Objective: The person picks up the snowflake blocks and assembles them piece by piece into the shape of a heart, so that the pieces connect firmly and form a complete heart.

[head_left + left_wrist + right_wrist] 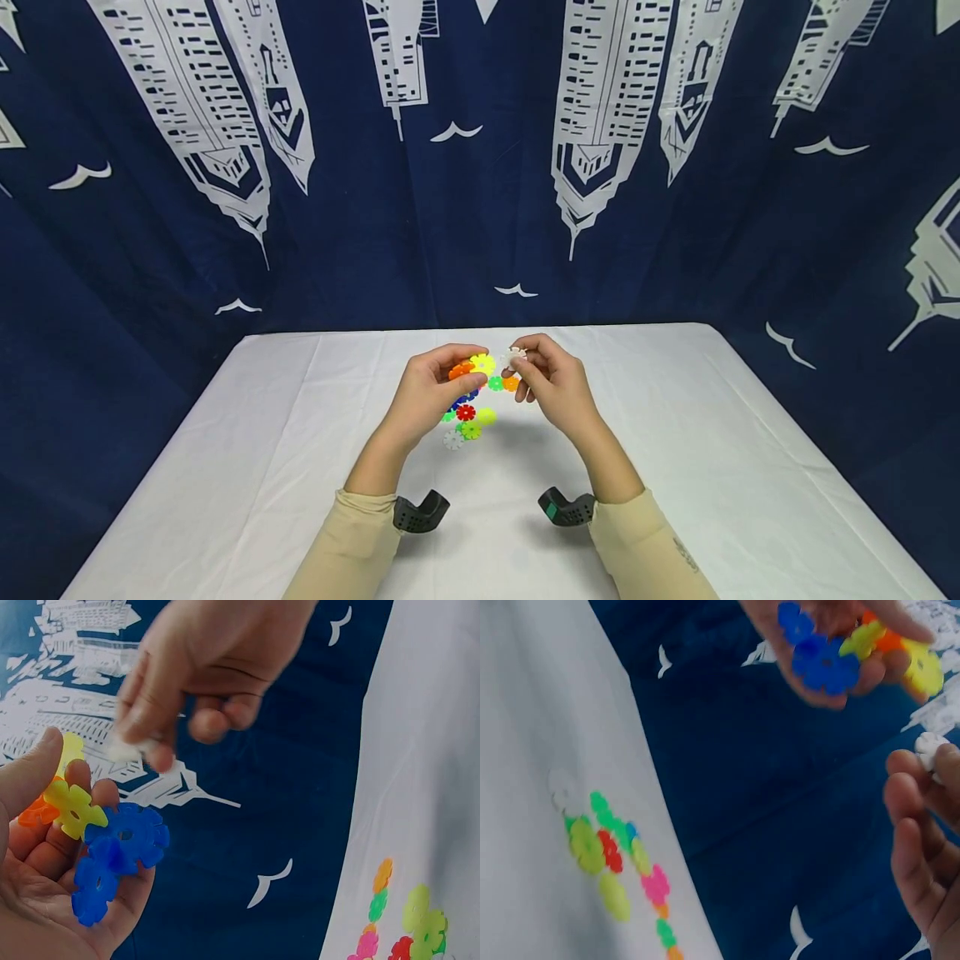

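Observation:
My left hand (pixel 426 392) holds a joined cluster of notched plastic flower discs. A yellow disc (pixel 482 364) is pinched near the thumb, next to an orange disc (pixel 461 371). In the left wrist view, blue discs (pixel 129 835) of the cluster lie across the fingers and palm, linked to a yellow-green disc (pixel 74 811). Off to the right and slightly apart, my right hand (pixel 557 382) pinches a white flower disc (pixel 931 747) between thumb and fingers. That white disc is blurred in the left wrist view.
Loose discs lie on the white-covered table (pixel 315 467) below the hands, among them a red disc (pixel 466 412), a white disc (pixel 453 439), a lime disc (pixel 471 430) and a pink disc (pixel 656 884). A dark blue printed curtain (pixel 427 233) hangs behind the table.

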Available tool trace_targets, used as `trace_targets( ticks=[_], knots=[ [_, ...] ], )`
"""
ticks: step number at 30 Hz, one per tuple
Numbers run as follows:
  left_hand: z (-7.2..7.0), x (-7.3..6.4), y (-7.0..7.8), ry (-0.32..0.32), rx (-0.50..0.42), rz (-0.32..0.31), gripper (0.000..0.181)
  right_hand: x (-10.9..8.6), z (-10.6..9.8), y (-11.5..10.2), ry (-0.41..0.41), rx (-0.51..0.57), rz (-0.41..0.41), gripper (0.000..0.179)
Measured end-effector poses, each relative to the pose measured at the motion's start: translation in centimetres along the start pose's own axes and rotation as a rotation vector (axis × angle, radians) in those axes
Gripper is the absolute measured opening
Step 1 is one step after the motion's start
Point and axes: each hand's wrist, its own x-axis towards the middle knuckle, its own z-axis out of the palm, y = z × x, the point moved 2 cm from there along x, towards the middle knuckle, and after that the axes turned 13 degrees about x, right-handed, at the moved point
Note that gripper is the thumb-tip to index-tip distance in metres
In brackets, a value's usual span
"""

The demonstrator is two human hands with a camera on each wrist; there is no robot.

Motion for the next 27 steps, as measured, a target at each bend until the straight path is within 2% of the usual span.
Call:
trace_targets(
  ticks=[7, 16, 22, 27],
  knots=[
    [0.0, -0.1, 0.2, -0.012, -0.019, 0.001, 0.03, -0.3, 0.4, -1.5, -0.021, 0.08, -0.118, 0.021],
    [0.0, -0.2, 0.5, -0.052, -0.09, -0.002, 0.029, -0.5, 0.8, -1.7, -0.034, 0.105, -0.165, 0.02],
    [0.2, -0.3, 0.8, -0.052, -0.139, -0.013, 0.027, -0.7, 1.5, -1.8, 0.017, 0.135, -0.216, 0.02],
    [0.4, -0.5, 1.2, -0.019, -0.177, -0.009, 0.026, -0.8, 2.1, -2.0, 0.079, 0.153, -0.293, 0.02]
  ],
)
